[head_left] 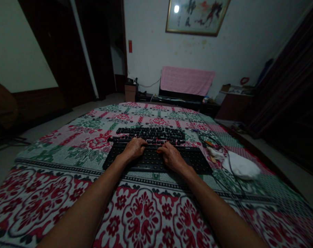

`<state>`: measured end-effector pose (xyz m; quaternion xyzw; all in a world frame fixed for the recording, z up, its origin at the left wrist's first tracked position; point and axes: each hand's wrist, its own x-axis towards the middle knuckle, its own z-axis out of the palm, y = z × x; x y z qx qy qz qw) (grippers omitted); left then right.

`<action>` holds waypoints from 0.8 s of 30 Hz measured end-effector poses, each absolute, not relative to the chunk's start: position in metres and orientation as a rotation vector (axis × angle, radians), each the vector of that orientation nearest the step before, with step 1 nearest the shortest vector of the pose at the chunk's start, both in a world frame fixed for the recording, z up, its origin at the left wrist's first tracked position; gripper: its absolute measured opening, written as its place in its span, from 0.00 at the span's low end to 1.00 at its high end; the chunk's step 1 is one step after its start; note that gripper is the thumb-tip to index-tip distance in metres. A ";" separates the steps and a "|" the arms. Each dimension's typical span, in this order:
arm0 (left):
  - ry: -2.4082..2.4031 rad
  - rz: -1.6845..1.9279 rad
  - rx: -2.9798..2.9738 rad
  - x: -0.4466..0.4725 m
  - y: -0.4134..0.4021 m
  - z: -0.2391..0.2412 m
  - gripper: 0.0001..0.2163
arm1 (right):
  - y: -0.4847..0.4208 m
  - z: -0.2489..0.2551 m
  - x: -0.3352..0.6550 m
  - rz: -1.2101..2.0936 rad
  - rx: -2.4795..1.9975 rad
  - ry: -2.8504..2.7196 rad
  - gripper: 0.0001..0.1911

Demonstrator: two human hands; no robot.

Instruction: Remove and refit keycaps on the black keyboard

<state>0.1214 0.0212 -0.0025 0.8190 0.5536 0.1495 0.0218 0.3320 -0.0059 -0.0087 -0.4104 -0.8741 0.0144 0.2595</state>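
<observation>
A black keyboard [151, 164] without its keycaps lies across the patterned cover, rows of small round key posts showing. My left hand [135, 147] rests over its upper left part, fingers curled together near the back edge. What those fingers hold, if anything, is hidden. Right of the middle, my right hand [171, 156] is closed above the key posts, with a small orange spot at its thumb side that I cannot identify. Just beyond the keyboard, loose black keycaps [151, 132] lie in rows on the cover.
A flowered bedcover [143, 215] spreads under everything. At the right lie a white cloth or bag [242, 166], a dark cable [230, 160] and small orange-yellow items [213, 159]. Past the bed, a pink towel [187, 80] hangs over a dark screen on a low cabinet.
</observation>
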 end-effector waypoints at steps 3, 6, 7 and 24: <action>1.713 0.465 2.537 0.121 0.022 -0.004 0.16 | -0.006 -0.008 0.330 0.043 -1.065 -2.320 0.15; 1.706 0.477 2.537 0.121 0.023 -0.004 0.16 | -0.007 -0.008 0.325 0.020 -1.042 -2.299 0.15; 1.708 0.478 2.536 0.121 0.022 -0.004 0.16 | -0.007 -0.008 0.322 0.010 -1.044 -2.312 0.15; 1.724 0.467 2.551 0.122 0.021 -0.003 0.16 | -0.012 -0.009 0.319 -0.026 -0.990 -2.430 0.14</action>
